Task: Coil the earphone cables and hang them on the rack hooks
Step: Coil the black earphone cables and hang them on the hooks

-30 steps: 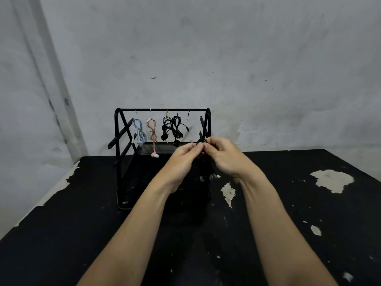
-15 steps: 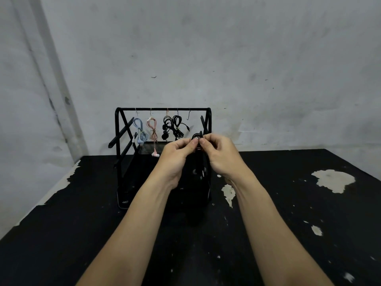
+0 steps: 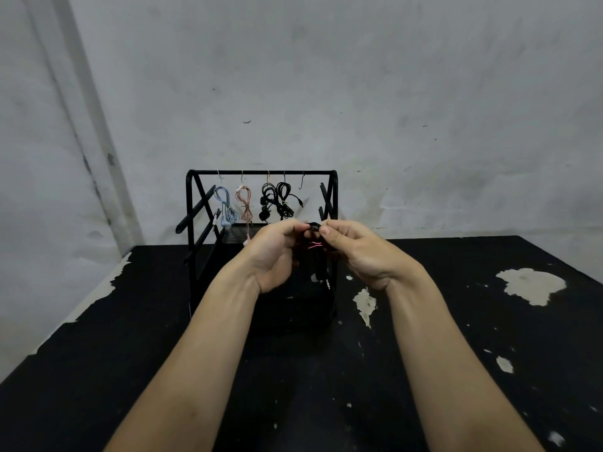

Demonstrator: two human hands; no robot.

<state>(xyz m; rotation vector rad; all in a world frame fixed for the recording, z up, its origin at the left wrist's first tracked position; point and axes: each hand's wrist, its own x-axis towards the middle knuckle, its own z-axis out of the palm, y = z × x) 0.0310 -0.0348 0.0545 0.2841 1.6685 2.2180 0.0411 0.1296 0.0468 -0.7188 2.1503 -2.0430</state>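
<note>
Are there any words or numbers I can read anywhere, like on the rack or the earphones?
None. No words, numbers or signs show on the rack, the hanging earphones, the black cable both hands hold, the table or the wall.

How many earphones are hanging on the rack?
4: blue earphones on the leftmost hook, pink earphones next, then two black earphones. The rightmost hook is bare.

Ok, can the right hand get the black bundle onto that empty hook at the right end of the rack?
Probably yes. The empty hook hangs bare just above the right hand, nothing between them; the nearest hung black earphones sit to its left.
</note>
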